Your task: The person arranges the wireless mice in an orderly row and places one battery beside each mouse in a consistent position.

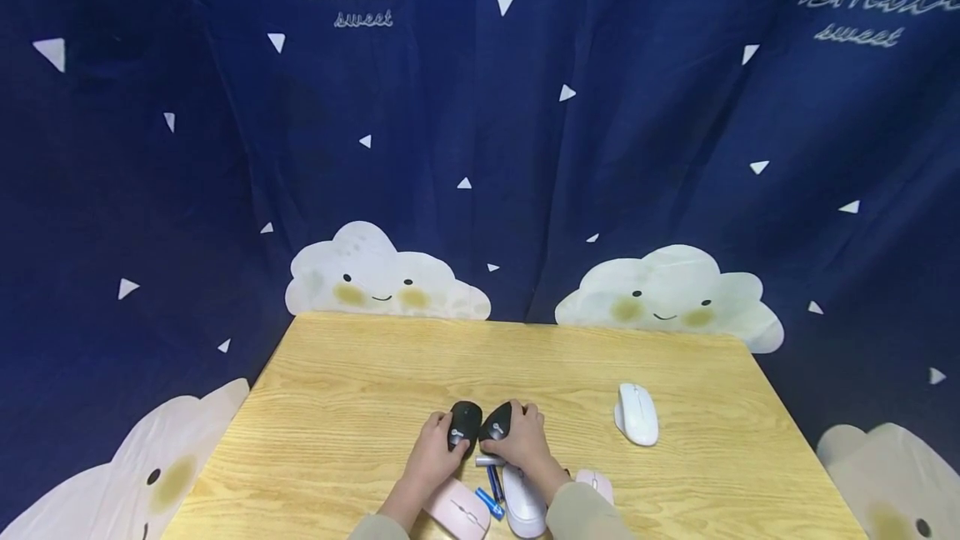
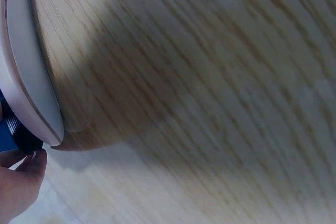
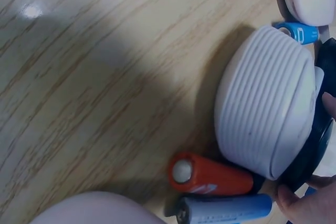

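Near the front middle of the table, my left hand grips a black mouse by its sides, thumb at the near end. Just right of it, my right hand grips a second black mouse, tilted inward. The two mice are side by side, almost touching at their near parts. In the right wrist view, right-hand fingers are at the edge of the dark mouse, beyond a white mouse with a ribbed side. In the left wrist view, left-hand fingers show beside a pale mouse.
Below the hands lie a pink mouse, a white mouse, a blue battery and a silver battery. Another pink mouse sits by the right sleeve. An orange battery lies near the ribbed mouse. Farther right rests a white mouse.
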Demonstrator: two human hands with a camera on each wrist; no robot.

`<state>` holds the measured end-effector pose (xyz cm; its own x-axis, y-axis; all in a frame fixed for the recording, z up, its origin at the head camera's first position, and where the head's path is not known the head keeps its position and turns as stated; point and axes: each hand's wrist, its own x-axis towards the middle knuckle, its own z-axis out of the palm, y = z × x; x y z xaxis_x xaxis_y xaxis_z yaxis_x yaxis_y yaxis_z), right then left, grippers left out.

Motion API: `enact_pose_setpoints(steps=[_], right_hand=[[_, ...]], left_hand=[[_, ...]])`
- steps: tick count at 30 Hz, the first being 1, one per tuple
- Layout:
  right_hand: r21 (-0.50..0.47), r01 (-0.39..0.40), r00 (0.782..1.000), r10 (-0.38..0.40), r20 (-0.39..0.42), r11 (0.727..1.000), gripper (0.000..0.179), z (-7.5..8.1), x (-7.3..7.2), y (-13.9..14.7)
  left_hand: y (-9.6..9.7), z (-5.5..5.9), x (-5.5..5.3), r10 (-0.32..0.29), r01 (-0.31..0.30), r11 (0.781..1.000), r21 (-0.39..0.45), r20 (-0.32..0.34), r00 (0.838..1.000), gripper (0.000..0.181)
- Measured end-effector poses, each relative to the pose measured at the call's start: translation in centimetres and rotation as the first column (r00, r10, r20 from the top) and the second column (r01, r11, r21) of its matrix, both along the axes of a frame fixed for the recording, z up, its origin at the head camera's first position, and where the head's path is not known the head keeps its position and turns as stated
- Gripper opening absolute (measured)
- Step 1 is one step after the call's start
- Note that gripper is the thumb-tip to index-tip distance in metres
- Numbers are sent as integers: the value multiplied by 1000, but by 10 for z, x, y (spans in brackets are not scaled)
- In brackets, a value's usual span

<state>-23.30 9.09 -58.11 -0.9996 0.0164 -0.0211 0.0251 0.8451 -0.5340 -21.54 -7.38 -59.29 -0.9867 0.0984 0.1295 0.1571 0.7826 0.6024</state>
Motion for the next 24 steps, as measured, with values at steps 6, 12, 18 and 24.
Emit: enact_pose_setpoints(steps=[6,12,18,24], right_hand=[[-1,8,1000,-8,-22,1000,88,0,-1,1],[-20,19,999,-20,-31,1000,90,-3,-2,4],[-30,10,998,-12,-59,1000,91,0,-7,12],[-25,-18,995,16,-98,1000,90,11,-17,26]], left_hand=[[0,0,0,-10,10,1000,-1,-18,1000,56],[0,-2,0,-11,11,1000,0,-26,1000,57],[0,-1,0,-6,6,1000,7,-30,1000,58],[-1,0,0,2,-2,1000,19,-21,1000,58]])
